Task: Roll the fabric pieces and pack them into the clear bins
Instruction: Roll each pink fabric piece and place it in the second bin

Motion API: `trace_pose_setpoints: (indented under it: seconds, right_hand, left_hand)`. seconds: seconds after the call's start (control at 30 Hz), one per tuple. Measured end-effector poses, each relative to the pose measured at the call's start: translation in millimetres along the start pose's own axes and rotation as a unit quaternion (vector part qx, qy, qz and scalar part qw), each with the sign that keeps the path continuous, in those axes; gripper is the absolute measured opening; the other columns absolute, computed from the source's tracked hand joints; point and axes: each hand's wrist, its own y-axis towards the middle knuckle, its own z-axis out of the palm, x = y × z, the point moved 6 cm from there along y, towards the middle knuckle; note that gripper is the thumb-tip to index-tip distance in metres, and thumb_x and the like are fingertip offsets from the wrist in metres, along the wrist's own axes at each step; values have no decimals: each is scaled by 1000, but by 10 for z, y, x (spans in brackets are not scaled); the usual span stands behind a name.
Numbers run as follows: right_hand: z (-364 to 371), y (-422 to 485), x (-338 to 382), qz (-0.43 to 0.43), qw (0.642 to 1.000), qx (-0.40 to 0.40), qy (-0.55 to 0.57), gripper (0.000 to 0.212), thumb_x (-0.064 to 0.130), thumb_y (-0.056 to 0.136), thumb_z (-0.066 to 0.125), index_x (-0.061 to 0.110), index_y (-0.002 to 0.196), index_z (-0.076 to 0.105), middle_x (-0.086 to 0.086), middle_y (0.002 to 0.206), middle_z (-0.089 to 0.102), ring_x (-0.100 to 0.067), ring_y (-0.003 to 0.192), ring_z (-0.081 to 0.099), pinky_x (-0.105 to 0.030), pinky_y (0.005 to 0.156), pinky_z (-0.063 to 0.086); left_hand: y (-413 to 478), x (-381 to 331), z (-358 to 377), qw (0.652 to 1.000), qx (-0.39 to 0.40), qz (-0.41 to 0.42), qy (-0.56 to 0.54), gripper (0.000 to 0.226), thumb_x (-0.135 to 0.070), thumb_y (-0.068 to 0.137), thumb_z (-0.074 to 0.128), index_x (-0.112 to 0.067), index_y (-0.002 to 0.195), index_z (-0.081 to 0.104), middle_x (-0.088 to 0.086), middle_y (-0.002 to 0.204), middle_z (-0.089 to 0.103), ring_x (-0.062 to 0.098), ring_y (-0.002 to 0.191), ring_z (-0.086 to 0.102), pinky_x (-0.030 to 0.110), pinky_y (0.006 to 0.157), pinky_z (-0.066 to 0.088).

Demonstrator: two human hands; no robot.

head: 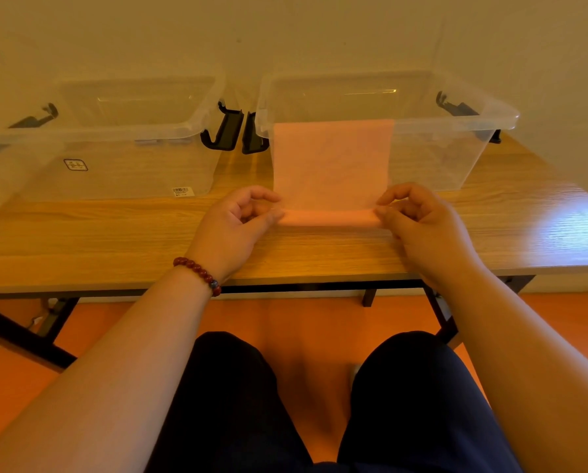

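dark trousers [231, 404] fill the near edge, with a red bead bracelet [198, 273] on the left wrist. on the wooden table [115, 240], the left hand [232, 227] and right hand [422, 227] curl their fingers and pinch the two ends of the pink fabric [331, 162]. its near end is rolled into a thin tube between the fingertips. beyond the fingers the flat part climbs the front wall of the right clear bin [456, 158]. the left clear bin [115, 172] stands beyond the left fingers.

Two clear bins are sitting on one desk [115, 233]: left bin [115, 172], right bin [439, 158]. One fabric piece [331, 158] is showing, plus two hands, left hand [232, 227] and right hand [422, 223], one bracelet [198, 274], and four black latches [224, 128].
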Motion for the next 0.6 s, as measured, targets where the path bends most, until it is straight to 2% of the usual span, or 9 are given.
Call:
trace_pose_setpoints:
  seconds: [0.13,0.23,0.33,0.4,0.5,0.6]
  right_hand:
    - [4,-15,-4,12,1000,13,-3,5,26,88,68,29,85,71,11,70,59,-1,55,47,-24,56,39]
    - [16,-17,-4,6,999,29,-27,10,23,84,73,30,91,69,-8,88,65,-11,71,55,-28,66,45]
    - [2,-23,23,1,1000,4,-31,2,27,86,70,28,88,70,-6,93,67,-11,77,55,-24,66,45]
    - [-3,-19,12,1,1000,-5,-26,6,32,87,69,27,87,71,-3,87,66,-10,73,54,-25,64,45]
    - [-12,-17,-14,14,1000,-5,-12,7,33,89,66,28,86,70,9,69,57,-4,53,44,-24,52,38]
    - [-6,-11,-15,3,1000,0,-11,6,30,91,64,31,87,68,12,71,59,-3,51,43,-23,51,37]
  left_hand:
    - [-5,11,-20,1000,-9,-11,-6,14,-28,89,63,-41,83,64,-15,78,58,0,71,50,12,59,40]
    - [-22,-16,-1,1000,12,-7,4,17,-26,85,68,-42,86,63,-14,84,58,0,74,50,6,60,43]
    - [-14,-10,-14,1000,2,-6,18,17,-26,87,66,-43,85,63,-16,84,57,-3,73,50,3,58,41]
    - [-7,-16,-28,1000,-9,0,12,13,-28,89,63,-41,83,64,-18,85,58,-10,72,51,1,58,39]
    - [-12,-32,-33,1000,-11,10,11,12,-28,91,60,-36,82,65,-17,87,58,-18,70,49,0,58,38]
    - [-19,-11,-19,1000,-11,-2,11,12,-31,90,61,-39,82,64,-17,80,59,-17,65,49,1,54,38]
